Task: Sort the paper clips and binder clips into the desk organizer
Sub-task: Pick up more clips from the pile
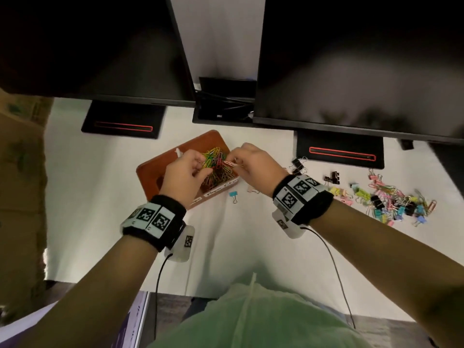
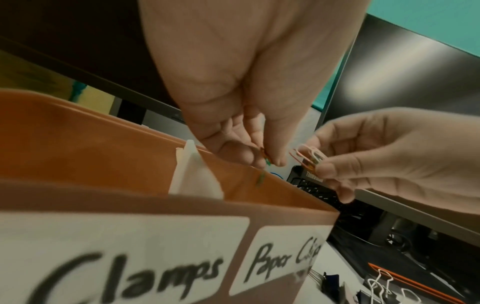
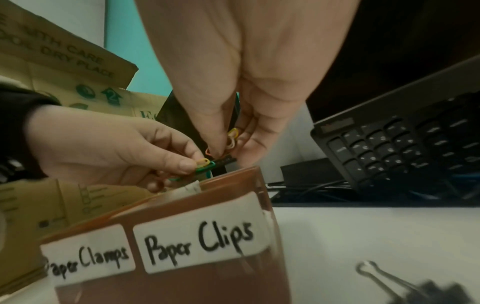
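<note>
Head view has both your hands over the right-hand section of the organizer [image 1: 150, 172], above its heap of paper clips [image 1: 217, 169]. Your left hand [image 1: 184, 172] pinches a few clips, your right hand [image 1: 253, 164] pinches a pink and white bunch [image 1: 229, 163]. I judge you hold them there so they drop into the correct section. The mixed pile [image 1: 391, 199] of binder clips and paper clips lies well apart to your right, so much sorting remains.

Only the wrist views show the labels: "Paper Clamps" [image 3: 88, 261] and "Paper Clips" [image 3: 200, 236]. The right wrist shows green and yellow clips [image 3: 205, 164] between your left thumb and fingertip. The left wrist shows the white divider [image 2: 192, 170].
</note>
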Available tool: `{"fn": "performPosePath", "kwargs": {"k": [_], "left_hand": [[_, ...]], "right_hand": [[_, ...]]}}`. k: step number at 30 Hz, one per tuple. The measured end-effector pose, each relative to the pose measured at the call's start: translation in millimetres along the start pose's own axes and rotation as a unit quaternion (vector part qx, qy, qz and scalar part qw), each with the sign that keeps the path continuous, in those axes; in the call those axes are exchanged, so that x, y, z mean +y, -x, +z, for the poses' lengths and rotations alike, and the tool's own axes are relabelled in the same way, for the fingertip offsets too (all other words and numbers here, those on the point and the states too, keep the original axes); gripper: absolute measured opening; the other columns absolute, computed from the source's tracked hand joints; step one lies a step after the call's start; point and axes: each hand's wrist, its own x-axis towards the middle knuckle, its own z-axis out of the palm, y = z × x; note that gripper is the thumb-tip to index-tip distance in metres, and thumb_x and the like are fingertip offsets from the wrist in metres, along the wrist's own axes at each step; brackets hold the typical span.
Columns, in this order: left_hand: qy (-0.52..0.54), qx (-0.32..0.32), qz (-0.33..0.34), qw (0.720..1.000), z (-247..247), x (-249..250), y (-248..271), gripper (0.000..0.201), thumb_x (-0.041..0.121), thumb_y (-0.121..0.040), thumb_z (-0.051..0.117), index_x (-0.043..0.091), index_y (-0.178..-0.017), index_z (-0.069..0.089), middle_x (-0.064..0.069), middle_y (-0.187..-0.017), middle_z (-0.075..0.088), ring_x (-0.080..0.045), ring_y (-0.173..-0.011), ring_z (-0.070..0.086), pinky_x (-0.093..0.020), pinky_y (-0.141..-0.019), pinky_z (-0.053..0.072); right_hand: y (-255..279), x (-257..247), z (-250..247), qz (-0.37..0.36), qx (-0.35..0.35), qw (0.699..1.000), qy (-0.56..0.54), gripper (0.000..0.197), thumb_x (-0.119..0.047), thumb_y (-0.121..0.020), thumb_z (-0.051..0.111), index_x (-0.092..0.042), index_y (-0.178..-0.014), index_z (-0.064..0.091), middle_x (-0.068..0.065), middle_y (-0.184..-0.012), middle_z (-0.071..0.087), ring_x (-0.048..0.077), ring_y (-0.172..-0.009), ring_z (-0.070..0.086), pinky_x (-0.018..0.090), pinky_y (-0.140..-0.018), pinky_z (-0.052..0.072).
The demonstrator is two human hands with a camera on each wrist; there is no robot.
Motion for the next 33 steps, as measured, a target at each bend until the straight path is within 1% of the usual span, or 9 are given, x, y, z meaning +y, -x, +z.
{"fn": "performPosePath", "kwargs": {"k": [3,7,11,13,19,24,27,30,33], "left_hand": [[-0.021,-0.002,-0.014,1.000,3,5,-10,0.022,0.021,-0.085,0.064,0.014,-0.104,0.059,0.000,-0.092,0.063,-0.009,-0.085,0.056,-0.023,-0.081,0.046],[-0.069,-0.010,-0.017,0.997,4,12,-14,0.024,0.025,-0.093,0.049,0.013,-0.111,0.059,-0.007,-0.105,0.064,-0.019,-0.095,0.058,-0.028,-0.083,0.043],[-0.063,-0.009,0.043,0.997,16,30,-7,0.027,0.029,-0.095,0.045,0.018,-0.116,0.056,-0.006,-0.114,0.056,-0.018,-0.103,0.054,-0.033,-0.090,0.044],[-0.039,-0.019,0.070,0.997,32,49,-3,0.026,0.028,-0.094,0.047,0.018,-0.115,0.057,-0.004,-0.114,0.054,-0.016,-0.099,0.055,-0.031,-0.089,0.045],[-0.002,-0.133,0.167,0.977,118,118,10,0.024,0.021,-0.090,0.054,0.019,-0.114,0.056,0.000,-0.111,0.055,-0.010,-0.095,0.056,-0.027,-0.085,0.049],[-0.034,-0.225,0.200,0.953,205,172,16,0.031,0.022,-0.087,0.059,0.022,-0.118,0.054,0.001,-0.116,0.052,-0.013,-0.103,0.053,-0.025,-0.088,0.044],[-0.060,-0.251,0.206,0.944,252,200,15,0.033,0.022,-0.086,0.059,0.022,-0.118,0.054,-0.001,-0.118,0.052,-0.019,-0.107,0.052,-0.030,-0.092,0.043],[-0.085,-0.273,0.200,0.937,291,222,13,0.034,0.025,-0.085,0.059,0.026,-0.119,0.053,0.000,-0.118,0.052,-0.019,-0.108,0.052,-0.034,-0.094,0.044],[-0.153,-0.282,0.174,0.931,318,227,10,0.039,0.034,-0.083,0.060,0.029,-0.121,0.052,-0.001,-0.118,0.054,-0.022,-0.108,0.054,-0.043,-0.094,0.046]], "right_hand": [[-13,-16,3,0.001,0.025,1.000,-0.013,0.023,-0.011,-0.087,0.059,-0.015,-0.109,0.061,0.006,-0.100,0.055,0.019,-0.090,0.057,0.029,-0.083,0.047],[-14,-21,3,0.025,0.005,1.000,-0.009,0.039,-0.023,-0.086,0.062,-0.016,-0.124,0.052,0.008,-0.113,0.059,0.022,-0.101,0.058,0.033,-0.090,0.049],[20,9,-13,-0.014,0.029,0.999,-0.035,0.030,-0.024,-0.089,0.059,-0.015,-0.118,0.058,0.007,-0.111,0.059,0.019,-0.099,0.057,0.029,-0.088,0.048],[49,40,-24,-0.007,0.035,0.999,-0.025,0.025,-0.023,-0.089,0.058,-0.016,-0.113,0.061,0.005,-0.109,0.059,0.018,-0.097,0.058,0.028,-0.089,0.046],[158,156,-70,0.145,0.098,0.983,0.062,0.027,-0.019,-0.085,0.062,-0.017,-0.112,0.063,0.006,-0.111,0.061,0.024,-0.103,0.056,0.035,-0.094,0.046],[227,229,-115,0.305,0.155,0.934,0.107,0.033,-0.023,-0.083,0.062,-0.025,-0.116,0.060,0.007,-0.117,0.057,0.031,-0.109,0.050,0.045,-0.095,0.043],[246,258,-134,0.366,0.154,0.912,0.100,0.037,-0.034,-0.084,0.061,-0.027,-0.120,0.056,0.007,-0.122,0.053,0.030,-0.114,0.045,0.045,-0.098,0.040],[255,278,-142,0.389,0.138,0.909,0.049,0.041,-0.037,-0.084,0.061,-0.025,-0.123,0.053,0.007,-0.124,0.051,0.028,-0.117,0.043,0.041,-0.100,0.039],[256,284,-135,0.359,0.100,0.928,0.018,0.039,-0.035,-0.086,0.060,-0.018,-0.121,0.056,0.009,-0.121,0.052,0.027,-0.113,0.046,0.036,-0.098,0.042]]}}
